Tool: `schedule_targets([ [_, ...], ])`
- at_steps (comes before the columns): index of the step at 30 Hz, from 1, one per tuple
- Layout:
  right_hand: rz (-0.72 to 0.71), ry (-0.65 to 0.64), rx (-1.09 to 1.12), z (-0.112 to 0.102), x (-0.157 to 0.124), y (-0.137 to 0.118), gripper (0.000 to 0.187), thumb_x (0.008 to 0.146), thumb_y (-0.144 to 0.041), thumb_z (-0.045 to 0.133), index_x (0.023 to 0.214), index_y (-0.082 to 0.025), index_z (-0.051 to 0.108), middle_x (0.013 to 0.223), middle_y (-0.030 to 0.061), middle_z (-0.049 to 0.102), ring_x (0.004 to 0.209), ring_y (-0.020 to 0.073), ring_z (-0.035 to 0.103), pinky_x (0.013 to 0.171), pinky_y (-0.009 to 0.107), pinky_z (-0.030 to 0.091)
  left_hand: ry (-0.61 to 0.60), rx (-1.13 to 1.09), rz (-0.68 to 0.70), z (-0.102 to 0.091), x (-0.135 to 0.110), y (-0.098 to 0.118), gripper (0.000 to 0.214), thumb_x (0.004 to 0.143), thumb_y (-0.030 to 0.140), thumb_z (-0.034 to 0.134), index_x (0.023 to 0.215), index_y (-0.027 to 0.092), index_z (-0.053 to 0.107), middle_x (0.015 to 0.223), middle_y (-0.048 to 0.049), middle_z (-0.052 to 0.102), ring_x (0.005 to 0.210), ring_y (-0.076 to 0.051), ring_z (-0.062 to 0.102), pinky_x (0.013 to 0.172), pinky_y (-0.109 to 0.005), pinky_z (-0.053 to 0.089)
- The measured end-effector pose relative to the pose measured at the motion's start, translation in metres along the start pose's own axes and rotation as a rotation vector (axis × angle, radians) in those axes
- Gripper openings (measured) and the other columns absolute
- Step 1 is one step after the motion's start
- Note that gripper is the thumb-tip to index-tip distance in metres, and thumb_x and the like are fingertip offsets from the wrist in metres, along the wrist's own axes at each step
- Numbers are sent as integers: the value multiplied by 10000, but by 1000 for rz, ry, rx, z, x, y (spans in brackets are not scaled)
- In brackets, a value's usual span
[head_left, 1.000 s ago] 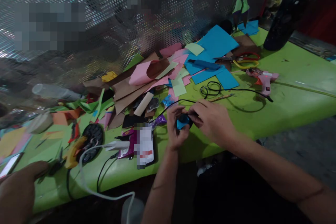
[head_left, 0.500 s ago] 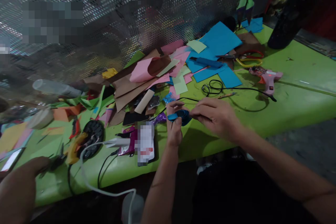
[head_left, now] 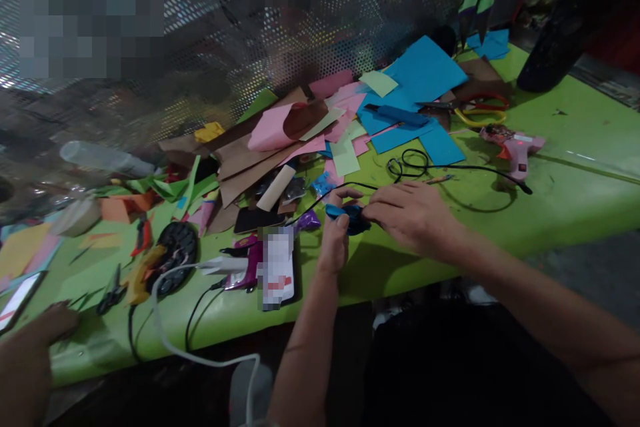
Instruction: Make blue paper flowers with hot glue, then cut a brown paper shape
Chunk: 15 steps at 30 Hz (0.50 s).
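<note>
My left hand [head_left: 334,240] and my right hand [head_left: 410,217] both pinch a small rolled piece of blue paper [head_left: 347,215] just above the near edge of the green table [head_left: 565,200]. The left thumb and fingers close round its left side. The right fingertips grip its right side. A black cord [head_left: 345,188] runs just behind the hands.
Pink, brown and blue paper sheets [head_left: 320,127] lie heaped behind the hands. A pink glue gun [head_left: 515,147] and scissors [head_left: 475,110] lie at right. A phone [head_left: 277,267], a white cable [head_left: 200,353] and small pliers [head_left: 113,290] lie at left. Another person's hand [head_left: 30,360] rests at bottom left.
The blue paper roll has turned flatter between my fingers and sits slightly higher. The other person's hand at bottom left has drawn back from the pliers.
</note>
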State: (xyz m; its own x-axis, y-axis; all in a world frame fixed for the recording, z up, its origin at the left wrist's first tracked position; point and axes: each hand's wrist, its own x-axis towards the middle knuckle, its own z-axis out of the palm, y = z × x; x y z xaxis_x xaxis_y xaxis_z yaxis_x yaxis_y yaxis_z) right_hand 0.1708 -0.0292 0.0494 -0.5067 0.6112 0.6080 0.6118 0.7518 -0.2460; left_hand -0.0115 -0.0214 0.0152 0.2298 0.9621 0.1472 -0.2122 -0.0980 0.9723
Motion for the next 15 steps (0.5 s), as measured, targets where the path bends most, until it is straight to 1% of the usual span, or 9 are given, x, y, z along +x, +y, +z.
schedule_targets([
  [4,-61,34,-28,0,1,2,272,977,-92,478,931,-209,720,884,31,732,809,165,641,696,324,364,-7,-16,-32,0,-1,1,553,757,689,661,1046,233,542,761,18,612,608,-140,587,550,-265,479],
  [7,-78,56,-32,-1,1,3,274,975,-82,476,919,-203,715,873,30,724,800,160,634,691,323,359,-15,-34,-42,-1,-1,0,533,773,680,649,1031,224,548,740,21,601,573,-134,579,533,-267,466],
  [13,-82,10,-49,-1,0,5,247,967,-98,494,930,-212,710,869,27,719,785,158,616,702,320,355,-44,-76,-48,-1,1,-3,555,782,673,641,1077,211,554,677,28,574,548,-140,572,505,-263,442],
  [15,-92,29,-60,-1,0,6,235,967,-97,501,932,-209,705,871,26,720,780,155,617,699,315,354,-42,-92,-63,-1,2,-4,565,779,674,643,1081,204,558,672,29,573,539,-136,565,497,-256,433],
])
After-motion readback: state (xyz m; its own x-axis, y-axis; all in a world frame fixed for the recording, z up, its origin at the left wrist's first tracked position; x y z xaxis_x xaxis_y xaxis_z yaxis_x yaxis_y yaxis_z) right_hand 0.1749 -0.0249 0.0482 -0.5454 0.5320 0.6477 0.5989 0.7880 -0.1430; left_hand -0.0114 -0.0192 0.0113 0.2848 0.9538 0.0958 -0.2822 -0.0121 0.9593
